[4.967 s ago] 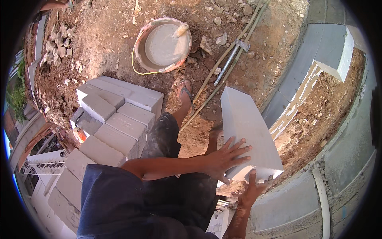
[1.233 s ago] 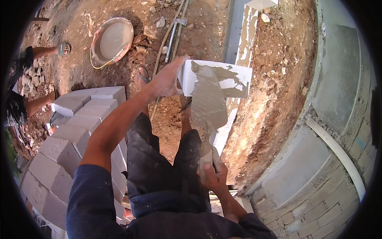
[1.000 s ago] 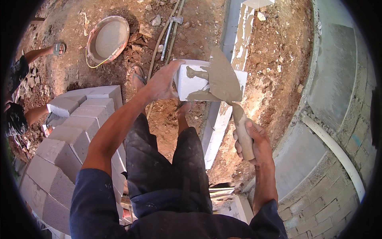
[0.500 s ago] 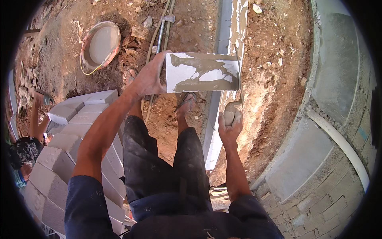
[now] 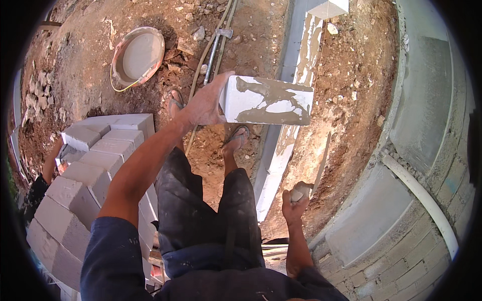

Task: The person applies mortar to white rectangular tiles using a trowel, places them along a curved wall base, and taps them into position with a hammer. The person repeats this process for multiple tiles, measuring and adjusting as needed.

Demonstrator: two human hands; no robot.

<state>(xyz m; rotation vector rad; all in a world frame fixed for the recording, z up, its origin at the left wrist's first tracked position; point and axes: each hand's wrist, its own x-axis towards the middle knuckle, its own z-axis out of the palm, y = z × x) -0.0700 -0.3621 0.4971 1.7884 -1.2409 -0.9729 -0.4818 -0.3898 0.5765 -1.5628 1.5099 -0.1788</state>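
Note:
My left hand (image 5: 208,104) grips the left end of a white lightweight concrete block (image 5: 268,100), whose upper face is partly smeared with wet grey mortar. The block is over a low white block wall (image 5: 276,168) with patchy mortar along its top. From this angle I cannot tell whether block and wall touch. My right hand (image 5: 295,203), lower and to the right of the wall, is closed around the handle of a trowel (image 5: 322,163). The trowel's thin blade appears nearly edge-on, apart from the block.
A bucket of grey mortar (image 5: 140,56) stands on the dirt at upper left. Near my feet lie a hammer (image 5: 217,47) and hoses (image 5: 231,25). Stacked blocks (image 5: 83,188) fill the left, beside another person's arm (image 5: 51,161). Another block (image 5: 329,7) sits farther along the wall.
My right hand has drawn the trowel away from the block's right end, down and toward me. The block, still in my left hand, appears slightly lower and farther right; the view has shifted too.

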